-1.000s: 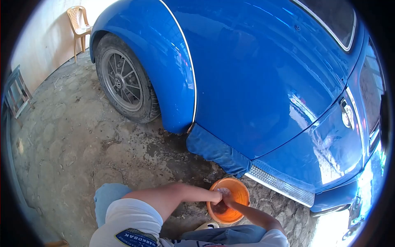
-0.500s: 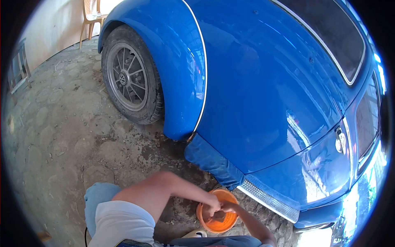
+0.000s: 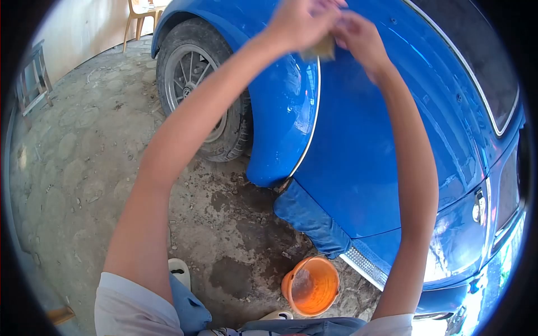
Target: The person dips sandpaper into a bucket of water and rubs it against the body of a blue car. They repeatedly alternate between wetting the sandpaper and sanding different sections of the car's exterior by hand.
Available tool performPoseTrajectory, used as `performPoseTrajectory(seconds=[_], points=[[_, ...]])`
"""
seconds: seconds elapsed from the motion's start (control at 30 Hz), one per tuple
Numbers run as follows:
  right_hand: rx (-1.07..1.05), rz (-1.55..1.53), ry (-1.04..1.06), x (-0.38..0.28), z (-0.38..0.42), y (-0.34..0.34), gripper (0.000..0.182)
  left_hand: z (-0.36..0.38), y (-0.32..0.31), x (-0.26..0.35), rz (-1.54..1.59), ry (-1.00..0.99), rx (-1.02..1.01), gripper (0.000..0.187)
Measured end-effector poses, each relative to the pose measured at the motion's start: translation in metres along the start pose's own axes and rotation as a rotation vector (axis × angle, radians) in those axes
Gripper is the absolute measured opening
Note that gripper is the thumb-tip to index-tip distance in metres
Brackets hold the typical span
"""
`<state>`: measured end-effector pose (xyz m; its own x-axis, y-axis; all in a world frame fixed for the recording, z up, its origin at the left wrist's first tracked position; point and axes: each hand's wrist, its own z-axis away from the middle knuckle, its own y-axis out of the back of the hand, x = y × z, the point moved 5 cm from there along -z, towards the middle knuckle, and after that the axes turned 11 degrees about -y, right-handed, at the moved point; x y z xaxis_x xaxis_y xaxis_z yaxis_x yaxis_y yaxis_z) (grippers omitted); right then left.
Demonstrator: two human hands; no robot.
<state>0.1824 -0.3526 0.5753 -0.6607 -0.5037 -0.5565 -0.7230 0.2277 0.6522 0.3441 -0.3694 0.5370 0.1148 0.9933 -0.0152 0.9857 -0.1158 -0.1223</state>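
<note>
Both my hands are raised over the blue car's rear fender (image 3: 288, 106), at the top of the view. Between them is a blurred, yellowish-brown cloth (image 3: 320, 50), partly hidden behind my fingers. My left hand (image 3: 305, 23) is closed on it from the left. My right hand (image 3: 363, 42) is closed on its other side, fingers close to the left hand's. Small water drops and streaks show on the fender below. The orange bucket (image 3: 287, 285) stands on the ground near my feet, with some water inside.
Blue fabric (image 3: 308, 218) lies over the running board (image 3: 364, 263). A dusty wheel (image 3: 190, 84) sits under the fender. The stone floor (image 3: 101, 185) has wet patches by the bucket. A chair (image 3: 140, 19) and a wooden frame (image 3: 36, 81) stand at the far left.
Both hands have risen out of the bucket up to the fender, bringing the cloth with them. The bucket stays on the ground. My view has shifted slightly.
</note>
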Motion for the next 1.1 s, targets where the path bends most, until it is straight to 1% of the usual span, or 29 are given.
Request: performPoseTrajectory(seconds=[0.03,0.07,0.1,0.13,0.17,0.2,0.23,0.27,0.3,0.37,0.4,0.43,0.5,0.53,0.57,0.6,0.63,0.7,0.73,0.8,0.83,0.9,0.93,0.97,1.0,1.03,1.07,1.1], points=[[0.104,0.058,0.015,-0.004,-0.037,-0.012,0.029,-0.012,0.029,-0.021,-0.086,-0.058,0.204,0.013],[0.047,0.120,-0.062,-0.004,-0.082,-0.025,0.045,-0.012,0.054,-0.041,-0.130,0.053,0.306,0.014],[0.120,-0.005,-0.063,-0.005,-0.105,-0.039,0.040,-0.007,0.074,-0.053,-0.172,0.165,0.406,0.015],[0.194,-0.130,-0.062,-0.003,-0.121,-0.050,0.036,-0.002,0.086,-0.055,-0.217,0.228,0.449,0.014],[0.195,-0.131,-0.057,0.007,-0.138,-0.060,0.036,0.002,0.096,-0.057,-0.261,0.290,0.493,0.014],[0.349,0.034,0.069,0.015,-0.151,-0.064,0.036,0.007,0.103,-0.063,-0.262,0.286,0.496,0.014],[0.501,0.199,0.197,0.006,-0.151,-0.069,0.036,0.012,0.106,-0.069,-0.287,0.191,0.470,0.014],[0.399,0.009,0.128,0.016,-0.153,-0.074,0.035,0.017,0.108,-0.076,-0.310,0.100,0.444,0.014],[0.396,0.013,0.130,0.013,-0.145,-0.077,0.035,0.020,0.109,-0.081,-0.310,0.099,0.449,0.014],[0.451,0.114,0.106,0.009,-0.129,-0.080,0.036,0.020,0.103,-0.083,-0.304,-0.001,0.387,0.015],[0.474,0.078,0.136,0.012,-0.126,-0.081,0.027,0.021,0.099,-0.082,-0.273,0.046,0.316,0.019],[0.467,0.083,0.138,0.015,-0.124,-0.084,0.027,0.025,0.101,-0.078,-0.274,0.049,0.324,0.019],[0.557,0.170,0.400,0.015,-0.112,-0.089,0.018,0.029,0.086,-0.071,-0.531,-0.028,-0.047,0.031],[0.550,0.144,0.360,0.010,-0.100,-0.093,0.019,0.038,0.084,-0.075,-0.528,-0.024,-0.048,0.031],[0.549,0.143,0.358,0.008,-0.097,-0.095,0.019,0.048,0.079,-0.075,-0.678,-0.111,-0.123,0.039],[0.584,0.299,0.453,0.005,-0.093,-0.101,0.022,0.054,0.076,-0.069,-0.828,-0.198,-0.201,0.049],[0.617,0.454,0.547,0.002,-0.088,-0.108,0.025,0.058,0.079,-0.067,-0.831,-0.195,-0.207,0.049],[0.625,0.468,0.528,-0.005,-0.080,-0.111,0.028,0.062,0.086,-0.064,-0.951,-0.132,-0.285,0.061],[0.637,0.490,0.513,-0.007,-0.075,-0.112,0.031,0.064,0.091,-0.064,-0.952,-0.130,-0.289,0.061],[0.634,0.524,0.487,-0.006,-0.069,-0.112,0.033,0.063,0.108,-0.069,-1.062,-0.026,-0.271,0.064],[0.629,0.559,0.462,-0.004,-0.068,-0.111,0.035,0.059,0.113,-0.072,-1.063,-0.030,-0.272,0.064],[0.653,0.562,0.485,0.002,-0.062,-0.113,0.033,0.048,0.126,-0.076,-1.057,0.064,-0.232,0.069],[0.672,0.571,0.505,0.006,-0.058,-0.113,0.032,0.037,0.125,-0.074,-0.980,0.148,-0.308,0.073],[0.678,0.567,0.501,0.013,-0.054,-0.111,0.032,0.033,0.118,-0.084,-0.980,0.143,-0.314,0.073],[0.617,0.499,0.498,0.018,-0.045,-0.109,0.033,0.030,0.110,-0.104,-0.880,0.055,-0.270,0.074],[0.552,0.431,0.491,0.025,-0.034,-0.108,0.034,0.027,0.101,-0.106,-0.777,-0.025,-0.225,0.076],[0.538,0.449,0.547,0.028,-0.019,-0.106,0.033,0.023,0.098,-0.119,-0.991,0.092,-0.378,0.080],[0.527,0.451,0.548,0.033,-0.005,-0.102,0.033,0.025,0.099,-0.125,-0.991,0.102,-0.374,0.080]])
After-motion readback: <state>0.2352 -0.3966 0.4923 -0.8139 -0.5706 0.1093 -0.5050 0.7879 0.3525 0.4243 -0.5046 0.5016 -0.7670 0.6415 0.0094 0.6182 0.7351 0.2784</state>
